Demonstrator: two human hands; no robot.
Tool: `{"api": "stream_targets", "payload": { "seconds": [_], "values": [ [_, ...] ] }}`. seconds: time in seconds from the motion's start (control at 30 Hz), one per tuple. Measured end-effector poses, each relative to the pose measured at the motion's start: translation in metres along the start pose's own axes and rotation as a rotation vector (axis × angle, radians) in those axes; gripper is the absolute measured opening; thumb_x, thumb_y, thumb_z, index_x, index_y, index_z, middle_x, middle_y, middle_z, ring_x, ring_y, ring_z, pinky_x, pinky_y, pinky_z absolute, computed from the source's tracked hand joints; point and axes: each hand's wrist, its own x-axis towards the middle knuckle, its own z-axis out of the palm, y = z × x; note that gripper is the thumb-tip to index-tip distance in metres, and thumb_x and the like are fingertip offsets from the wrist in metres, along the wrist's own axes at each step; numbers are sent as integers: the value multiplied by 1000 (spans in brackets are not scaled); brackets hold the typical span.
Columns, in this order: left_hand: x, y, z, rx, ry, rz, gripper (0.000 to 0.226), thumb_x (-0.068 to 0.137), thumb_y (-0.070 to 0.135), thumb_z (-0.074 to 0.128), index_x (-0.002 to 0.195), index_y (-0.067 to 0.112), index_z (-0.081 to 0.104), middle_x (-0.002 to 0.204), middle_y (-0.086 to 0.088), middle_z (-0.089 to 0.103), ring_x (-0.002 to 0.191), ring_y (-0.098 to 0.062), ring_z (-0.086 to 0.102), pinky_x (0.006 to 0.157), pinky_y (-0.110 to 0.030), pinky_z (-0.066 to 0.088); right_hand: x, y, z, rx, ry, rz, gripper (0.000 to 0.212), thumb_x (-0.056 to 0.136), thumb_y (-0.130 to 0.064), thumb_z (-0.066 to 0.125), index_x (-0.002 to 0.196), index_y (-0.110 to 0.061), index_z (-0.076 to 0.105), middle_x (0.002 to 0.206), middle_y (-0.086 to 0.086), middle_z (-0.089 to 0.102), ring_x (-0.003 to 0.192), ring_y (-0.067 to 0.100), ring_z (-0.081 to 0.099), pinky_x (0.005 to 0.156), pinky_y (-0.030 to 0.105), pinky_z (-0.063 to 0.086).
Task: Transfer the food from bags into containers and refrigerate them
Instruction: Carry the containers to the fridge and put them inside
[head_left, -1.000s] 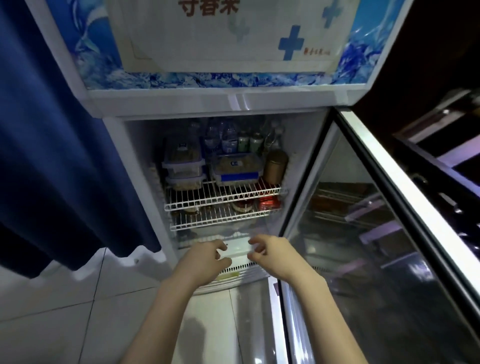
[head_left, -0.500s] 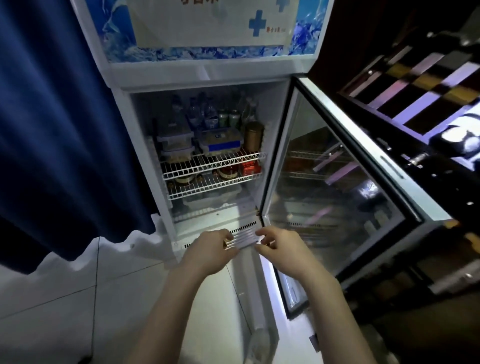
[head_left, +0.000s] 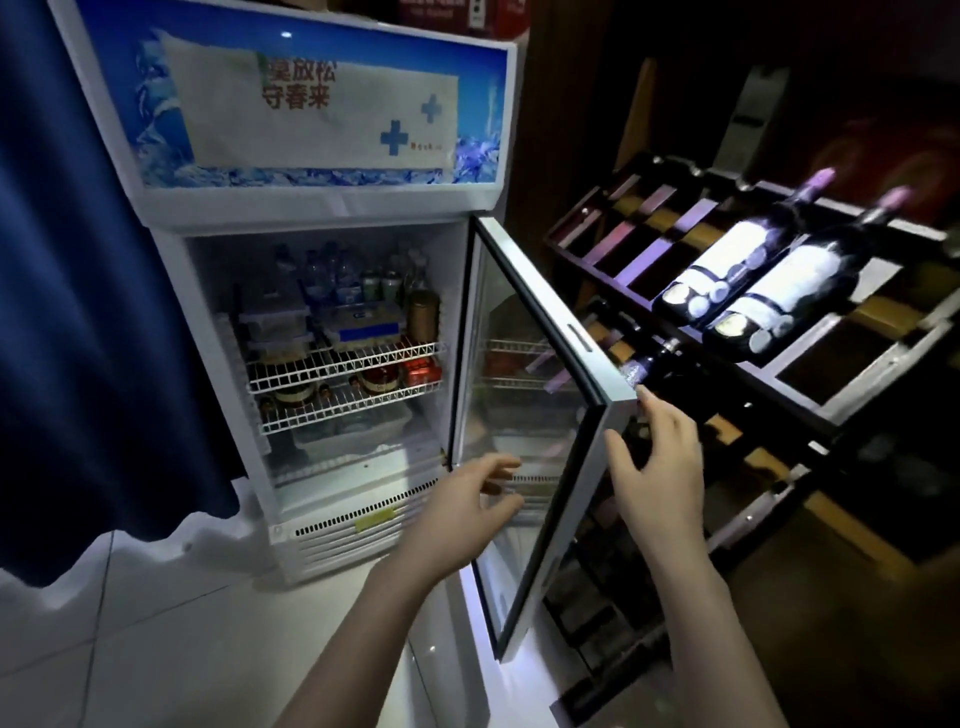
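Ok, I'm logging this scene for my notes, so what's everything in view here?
fridge: one, white, blue header, centre, open
glass door: one, swung right
wire shelves: two, white, inside the fridge
stacked food containers: several, clear, top shelf
water bottles: several, clear, back of top shelf
bin: one, pale, under the shelves
curtain: one, dark blue, left
wine rack: one, dark wood, right
wine bottles: two, dark, white labels, atop the rack
left hand: open, before the door
right hand: open, at the door's edge
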Motion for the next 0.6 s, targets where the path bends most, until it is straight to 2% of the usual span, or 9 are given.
{"api": "stream_targets", "payload": {
  "seconds": [0.1,0.2,0.33,0.43,0.53,0.6],
  "values": [
    [6,23,21,-1,27,46,44,93,24,59,135,29,50,134,10,54,117,-5,54,97,-24,45,21,18,-9,177,-188,32,52,94,-20,56,144,-22,41,141,-3,44,124,4,42,105,26,35],
    [3,36,35,-34,72,44,49,94,23,58,141,30,45,140,10,49,124,-7,51,101,-27,43,26,27,-11,285,-225,41,48,93,-14,54,140,-22,47,134,-9,49,124,9,49,104,29,41],
    [-5,36,40,-66,187,42,52,94,27,57,142,36,41,141,16,46,125,-1,46,104,-29,43,18,25,-5,331,-250,-8,49,92,-8,53,138,-25,49,124,-13,52,112,3,53,96,24,44],
    [-14,25,39,-105,266,13,50,94,29,57,141,39,42,138,17,47,125,3,44,104,-30,45,9,14,12,334,-287,-124,54,90,-2,53,138,-27,49,121,-14,52,110,-1,53,94,30,50],
    [-20,8,34,-90,328,-18,52,93,29,58,142,39,41,136,20,47,124,4,44,106,-34,45,3,-3,38,379,-386,-216,58,88,6,48,136,-27,51,116,-9,52,108,4,55,94,31,52],
    [-23,-6,23,-106,383,-53,56,92,26,59,143,39,39,135,18,48,123,4,46,100,-30,50,0,-20,58,408,-484,-264,61,87,7,45,137,-29,51,118,-8,51,113,5,54,95,29,51]
  ]
}}
